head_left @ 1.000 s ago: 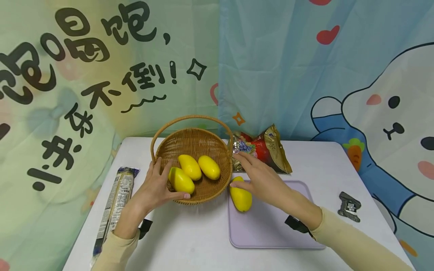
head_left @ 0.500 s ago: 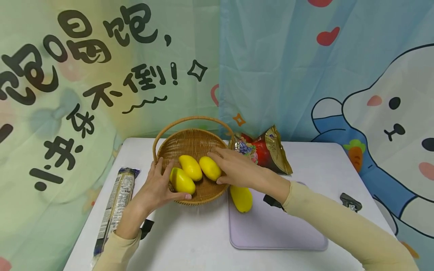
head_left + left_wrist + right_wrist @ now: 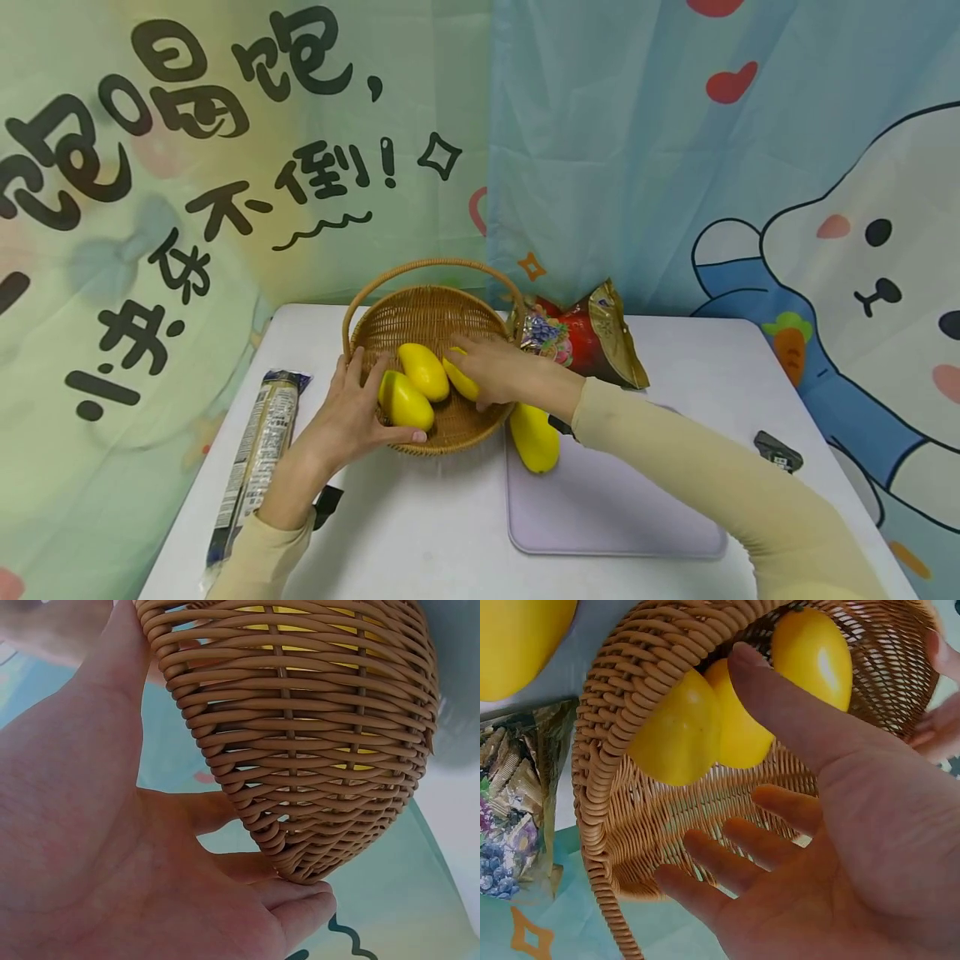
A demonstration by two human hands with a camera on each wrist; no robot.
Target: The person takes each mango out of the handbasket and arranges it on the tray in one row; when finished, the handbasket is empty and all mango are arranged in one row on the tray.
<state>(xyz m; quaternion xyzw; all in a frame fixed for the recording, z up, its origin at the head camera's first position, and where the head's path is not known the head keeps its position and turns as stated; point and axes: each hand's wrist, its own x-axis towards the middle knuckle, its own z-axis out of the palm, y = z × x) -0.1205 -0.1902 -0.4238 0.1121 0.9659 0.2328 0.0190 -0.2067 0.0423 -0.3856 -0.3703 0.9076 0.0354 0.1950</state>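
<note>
A brown wicker basket [image 3: 423, 308] with a tall handle stands on the table, three yellow mangoes inside. Of these, one mango [image 3: 407, 401] lies at the front left, another mango [image 3: 424, 372] behind it. The third mango [image 3: 679, 731] is partly covered by my right hand [image 3: 491, 371] in the head view. That hand reaches into the basket, thumb and fingers spread around this mango with a gap in the right wrist view. My left hand [image 3: 352, 412] grips the basket's left rim [image 3: 217, 761], thumb and fingers at its edge. One more mango [image 3: 534, 440] lies outside, beside the basket.
A lilac tray [image 3: 600, 517] lies on the right, under the outer mango. Behind it leans a red and gold snack bag [image 3: 588, 337]. A long packet [image 3: 258, 458] lies on the left. A small dark packet [image 3: 778, 452] sits at the right.
My right hand has moved left from above the outer mango into the basket, over the rightmost mango. My left hand has kept its place on the rim.
</note>
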